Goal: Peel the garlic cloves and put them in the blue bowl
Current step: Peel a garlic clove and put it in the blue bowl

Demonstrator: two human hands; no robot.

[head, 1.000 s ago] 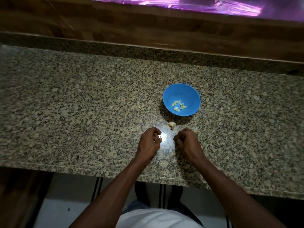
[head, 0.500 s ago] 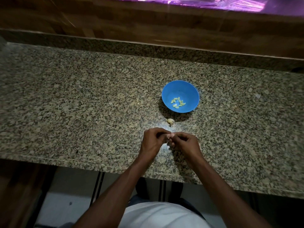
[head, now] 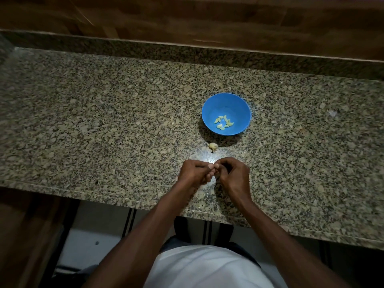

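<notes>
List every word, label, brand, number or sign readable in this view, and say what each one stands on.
None: no text can be read anywhere in the head view.
The blue bowl is plain, with no mark or label showing.
The granite counter and the wooden wall behind it carry no writing.
The white shirt shows no print.

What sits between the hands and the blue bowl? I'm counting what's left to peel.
In the head view, one small pale garlic piece lies on the granite counter, between the joined hands and the blue bowl, just short of the bowl.
</notes>
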